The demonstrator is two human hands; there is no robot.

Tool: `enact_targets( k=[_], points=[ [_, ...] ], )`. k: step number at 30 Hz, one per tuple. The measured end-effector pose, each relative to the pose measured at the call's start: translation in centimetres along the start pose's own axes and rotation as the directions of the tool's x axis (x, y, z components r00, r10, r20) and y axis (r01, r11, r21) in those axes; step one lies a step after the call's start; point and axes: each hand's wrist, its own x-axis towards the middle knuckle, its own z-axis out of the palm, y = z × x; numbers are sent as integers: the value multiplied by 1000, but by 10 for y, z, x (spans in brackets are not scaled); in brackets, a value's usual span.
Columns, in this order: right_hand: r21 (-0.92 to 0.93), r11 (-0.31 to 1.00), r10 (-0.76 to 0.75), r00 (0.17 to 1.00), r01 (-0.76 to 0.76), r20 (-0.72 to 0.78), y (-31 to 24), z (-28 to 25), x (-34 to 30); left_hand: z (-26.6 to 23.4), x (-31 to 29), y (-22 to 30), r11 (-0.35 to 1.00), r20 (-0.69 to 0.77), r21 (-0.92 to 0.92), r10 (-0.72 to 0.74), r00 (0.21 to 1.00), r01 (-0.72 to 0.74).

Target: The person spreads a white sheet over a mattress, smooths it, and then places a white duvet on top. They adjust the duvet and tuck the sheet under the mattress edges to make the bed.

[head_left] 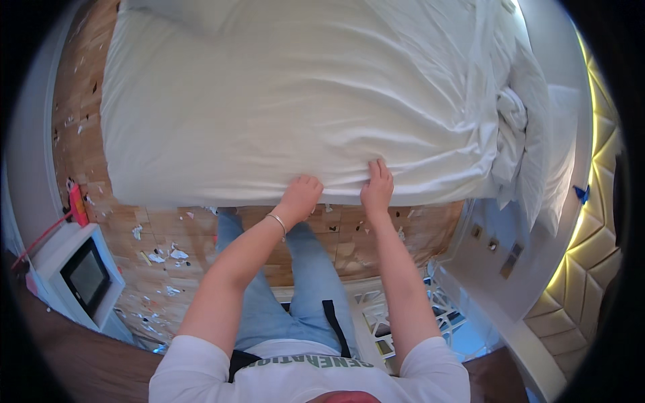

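Note:
A white bed sheet covers the bed in front of me, with creases running toward its right side. My left hand is at the near edge of the bed, its fingers curled over the sheet and its thumb side turned down. To the right, my right hand rests on the sheet close to the same edge, fingers stretched forward on the cloth. Small folds run between the two hands. The underside of each hand is hidden.
Rumpled white bedding and pillows lie at the right end by a padded, lit headboard. Scraps litter the wooden floor. A white cabinet with a dark screen stands left, beside a red-pink object. A white lattice piece is lower right.

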Motion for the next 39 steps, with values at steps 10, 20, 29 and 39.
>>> enact_targets(
  k=[10,20,29,39],
  points=[
    [132,986,-132,955,100,264,104,2,-47,3,9,30,994,279,99,-77,957,51],
    [128,991,-74,933,30,353,96,-11,-29,0,54,55,996,532,64,21,846,-65],
    [209,903,115,679,-376,725,129,-47,-61,6,207,144,965,211,-261,37,977,20],
    [417,569,814,558,-709,-161,398,-59,77,43,307,246,937,212,-325,-59,975,128]
  ],
)
